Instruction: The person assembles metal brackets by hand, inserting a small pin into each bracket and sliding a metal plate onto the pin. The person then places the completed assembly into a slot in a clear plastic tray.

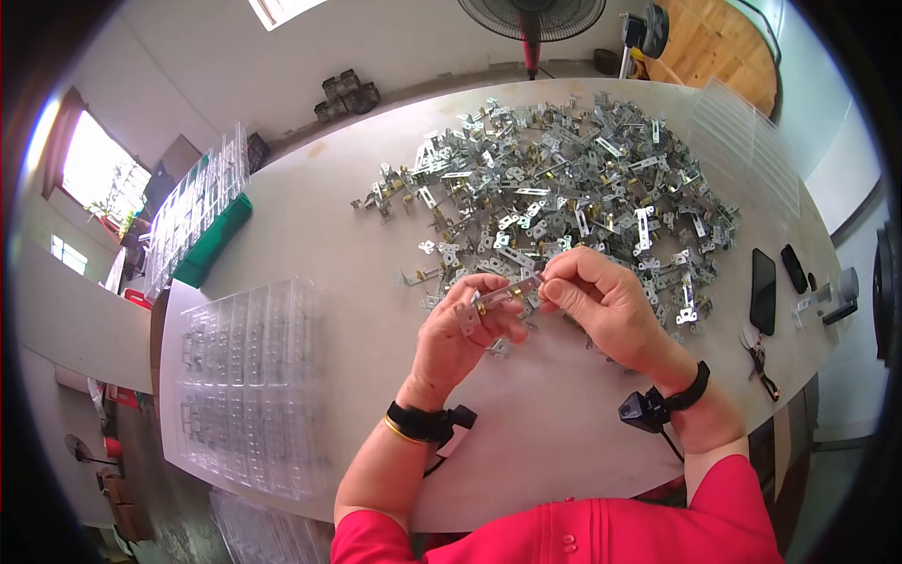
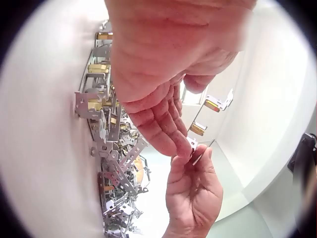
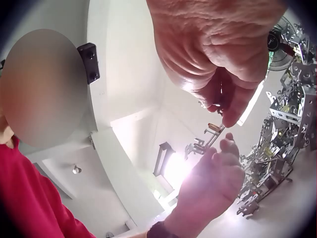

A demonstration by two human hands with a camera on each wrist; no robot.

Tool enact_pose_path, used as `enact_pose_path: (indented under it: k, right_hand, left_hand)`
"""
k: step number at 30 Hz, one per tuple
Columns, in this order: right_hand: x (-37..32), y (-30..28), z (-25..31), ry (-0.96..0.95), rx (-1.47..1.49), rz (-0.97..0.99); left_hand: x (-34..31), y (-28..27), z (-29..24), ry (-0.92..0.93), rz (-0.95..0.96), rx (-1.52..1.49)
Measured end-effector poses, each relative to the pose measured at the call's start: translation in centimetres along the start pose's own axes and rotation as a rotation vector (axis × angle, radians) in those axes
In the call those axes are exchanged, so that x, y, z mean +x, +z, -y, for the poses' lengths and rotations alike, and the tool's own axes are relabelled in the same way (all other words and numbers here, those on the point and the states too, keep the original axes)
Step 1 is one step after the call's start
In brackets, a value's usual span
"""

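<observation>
A flat metal bracket (image 1: pixel 496 299) with small brass-coloured blocks lies across the fingers of my left hand (image 1: pixel 442 338), which grips it over the table. Its far end reaches to the fingertips of my right hand (image 1: pixel 611 305). There the right thumb and index finger pinch a thin, shiny metal piece (image 2: pixel 203 152), partly hidden by the fingers. In the right wrist view the bracket (image 3: pixel 200 144) slants up from the left hand (image 3: pixel 210 181) towards the right fingertips. Just beyond both hands spreads a large pile of similar brackets (image 1: pixel 564 193).
Stacked clear plastic trays (image 1: pixel 249 385) lie on the left of the table, and another clear tray (image 1: pixel 747 141) at the back right. A phone (image 1: pixel 763 291) and dark-handled pliers (image 1: pixel 759 362) lie at the right. A green box (image 1: pixel 214 242) with clear trays stands beyond the left edge.
</observation>
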State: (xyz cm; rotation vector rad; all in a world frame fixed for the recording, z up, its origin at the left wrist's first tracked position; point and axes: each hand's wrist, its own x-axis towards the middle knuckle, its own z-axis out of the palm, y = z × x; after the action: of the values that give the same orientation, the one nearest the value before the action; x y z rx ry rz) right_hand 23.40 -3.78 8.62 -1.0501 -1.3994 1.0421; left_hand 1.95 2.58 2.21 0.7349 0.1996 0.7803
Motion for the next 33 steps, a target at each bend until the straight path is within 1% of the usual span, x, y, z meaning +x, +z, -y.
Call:
enact_pose_path:
  k: [1,2,3,4,6,7,11,13,15,16,18,19,21,22,24,25,27,33]
  right_hand:
    - [0.1,-0.1,-0.2,-0.005,0.0,0.0]
    - [0.2,-0.2,-0.4,0.041,0.046,-0.009]
    - [0.2,-0.2,-0.4,0.088,0.093,-0.017]
    - [0.3,-0.2,-0.4,0.085,0.092,-0.017]
    - [0.2,0.0,-0.2,0.169,0.125,-0.014]
    - [0.2,0.1,-0.2,0.167,0.126,-0.014]
    - [0.0,0.5,-0.8,0.221,0.139,0.026]
    - [-0.1,0.6,-1.0,0.244,0.151,0.037]
    - [-0.1,0.5,-1.2,0.259,-0.051,0.076]
    - [-0.2,0.5,-1.4,0.259,-0.051,0.076]
    - [-0.2,0.6,-1.8,-0.02,-0.27,-0.042]
    - [-0.2,0.6,-1.6,-0.019,-0.27,-0.042]
    - [-0.3,0.5,-0.6,0.109,-0.164,-0.031]
    - [-0.4,0.7,-0.2,0.111,-0.164,-0.033]
    - [-0.5,1.0,0.3,0.166,-0.075,-0.012]
    - [-0.6,1.1,0.3,0.167,-0.074,-0.014]
    - [-0.7,1.1,0.3,0.126,-0.17,0.0]
    - [-0.8,1.1,0.5,0.135,-0.208,-0.01]
  left_hand:
    - [-0.1,0.0,0.1,0.087,-0.05,0.073]
    - [-0.1,-0.1,0.2,0.089,-0.047,0.076]
    - [-0.1,-0.2,0.3,0.107,-0.042,0.164]
    - [-0.2,-0.4,0.4,0.124,-0.038,0.252]
    - [-0.1,-0.3,0.6,0.136,-0.034,0.207]
    - [-0.1,-0.3,0.7,0.146,-0.032,0.16]
    - [0.0,-1.1,1.0,0.186,-0.021,0.162]
    - [0.1,-1.1,1.0,0.211,-0.09,0.19]
    - [0.0,-1.1,0.8,0.208,-0.088,0.224]
    - [0.0,-1.0,0.7,0.205,-0.088,0.257]
    - [-0.1,-0.7,0.7,0.183,-0.088,0.224]
    - [-0.1,-0.5,0.6,0.16,-0.088,0.191]
    - [-0.2,0.0,0.5,0.131,-0.089,0.214]
    - [-0.2,0.2,0.5,0.102,-0.089,0.238]
    - [-0.3,0.1,0.5,0.077,-0.092,0.278]
    - [-0.3,0.1,0.4,0.056,-0.095,0.319]
    - [-0.4,0.3,0.3,0.042,-0.116,0.356]
    - [-0.5,0.6,0.3,0.021,-0.138,0.44]
